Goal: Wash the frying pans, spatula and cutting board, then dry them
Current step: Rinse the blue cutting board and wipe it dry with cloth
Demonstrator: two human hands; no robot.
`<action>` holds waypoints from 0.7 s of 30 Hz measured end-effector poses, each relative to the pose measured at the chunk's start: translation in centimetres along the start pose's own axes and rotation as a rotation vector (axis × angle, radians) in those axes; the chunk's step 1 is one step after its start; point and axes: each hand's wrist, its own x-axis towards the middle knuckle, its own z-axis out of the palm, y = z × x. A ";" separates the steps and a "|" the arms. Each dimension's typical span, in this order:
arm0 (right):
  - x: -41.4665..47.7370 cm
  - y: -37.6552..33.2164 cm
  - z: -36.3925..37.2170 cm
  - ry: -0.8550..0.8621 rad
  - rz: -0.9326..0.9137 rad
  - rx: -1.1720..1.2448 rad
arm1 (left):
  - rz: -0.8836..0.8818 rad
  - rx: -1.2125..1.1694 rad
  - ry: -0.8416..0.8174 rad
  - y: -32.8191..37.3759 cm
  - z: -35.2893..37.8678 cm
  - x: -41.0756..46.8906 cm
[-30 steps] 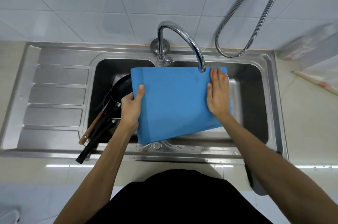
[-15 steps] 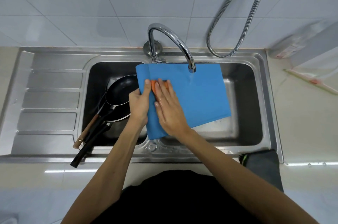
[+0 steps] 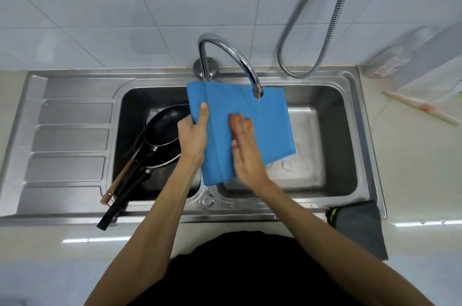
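I hold a thin blue cutting board (image 3: 265,121) tilted over the sink under the tap spout. My left hand (image 3: 193,134) grips its left edge, thumb on top. My right hand (image 3: 246,153), blurred, presses an orange sponge (image 3: 241,122) flat against the board's face. Two black frying pans (image 3: 165,128) lie stacked in the left basin, their dark handles (image 3: 122,199) sticking out over the front rim. A wooden-handled spatula (image 3: 110,194) lies beside them, its head mostly hidden under the pans.
The chrome tap (image 3: 230,61) arches over the board. The right basin (image 3: 322,145) is wet. A ribbed drainboard (image 3: 67,136) lies to the left. A dark grey cloth (image 3: 357,228) hangs over the front right sink edge. A metal hose (image 3: 325,38) hangs on the tiled wall.
My right hand moved from the board's right edge to its left side with the sponge, then slid back toward the middle. The left hand kept its grip.
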 end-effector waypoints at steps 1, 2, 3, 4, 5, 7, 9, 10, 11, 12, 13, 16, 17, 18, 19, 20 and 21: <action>-0.7 -1.4 0.5 -0.026 -0.057 0.018 | -0.005 -0.022 0.004 -0.1 0.1 0.0; -1.3 -2.3 0.9 -0.041 -0.097 0.035 | -0.008 -0.044 0.000 -0.1 0.3 -0.1; -1.9 -2.9 1.2 -0.047 -0.113 0.049 | -0.007 -0.058 -0.003 -0.2 0.3 -0.3; -2.3 -3.1 1.4 -0.046 -0.116 0.054 | -0.006 -0.064 -0.007 -0.4 0.3 -0.5; -2.6 -3.1 1.5 -0.041 -0.124 0.048 | -0.006 -0.062 -0.012 -0.4 0.3 -0.7; -2.9 -3.2 1.4 -0.040 -0.141 0.020 | -0.009 -0.056 -0.030 -0.4 0.4 -0.8; -2.1 -3.5 1.1 -0.043 -0.148 0.015 | -0.016 -0.064 -0.040 -0.2 0.5 -0.8; -1.1 -3.7 0.8 -0.029 -0.138 0.023 | -0.011 -0.067 -0.038 0.0 0.6 -0.9; 0.3 -3.7 0.5 0.002 -0.118 0.034 | -0.004 -0.067 -0.034 0.0 0.6 -0.9; 2.0 -3.7 0.2 0.039 -0.087 0.046 | -0.001 -0.065 -0.029 0.0 0.6 -0.9; 3.4 -3.7 -0.2 0.078 -0.047 0.057 | -0.004 -0.061 -0.027 0.0 0.4 -0.9; 3.9 -3.6 -0.4 0.081 -0.009 0.061 | -0.016 -0.065 -0.017 0.3 0.3 -0.6; 2.3 -3.7 -0.1 0.058 -0.049 0.046 | -0.016 -0.071 -0.008 0.5 0.2 -0.4; 0.0 -3.8 0.4 0.025 -0.101 0.029 | -0.015 -0.078 -0.002 0.6 0.1 -0.1; -2.3 -3.8 0.7 -0.010 -0.156 0.025 | -0.013 -0.077 -0.003 0.8 0.1 0.0; -3.8 -3.5 0.9 -0.021 -0.197 0.016 | -0.012 -0.074 -0.011 0.8 0.0 -0.1; -4.2 -2.9 0.9 -0.006 -0.230 -0.006 | -0.013 -0.070 -0.019 0.7 0.0 -0.2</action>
